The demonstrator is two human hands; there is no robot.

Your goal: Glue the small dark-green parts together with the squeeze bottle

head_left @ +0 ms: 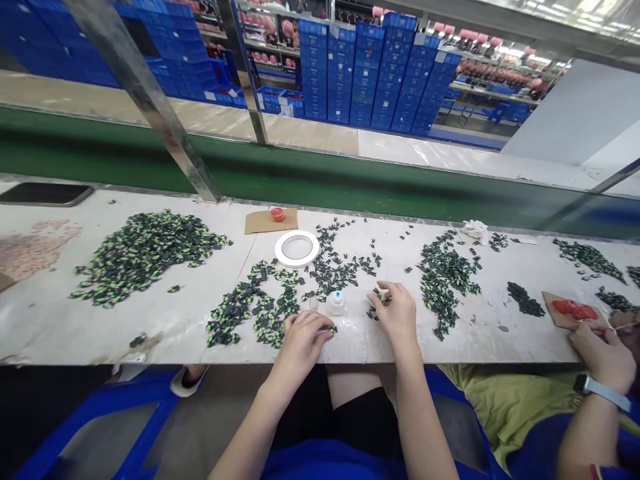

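My left hand (303, 333) rests on the white worktable (165, 320) with its fingers curled, pinching a thin tool whose tip touches a small green-and-black part (332, 329). My right hand (395, 308) lies a little to the right, fingers bent down onto a few loose parts (376, 303). Between the hands stands a small white bottle with a blue tip (337, 302). Heaps of the same small parts (253, 308) spread just left of my left hand.
A big pile of parts (145, 250) lies at the left, another (445, 277) at the right. A white tape roll (297, 249) and cardboard with a red cap (277, 214) sit behind. A co-worker's hand (603, 357) with a watch works at the right by a red blob on cardboard (574, 309). A green conveyor (320, 177) runs beyond.
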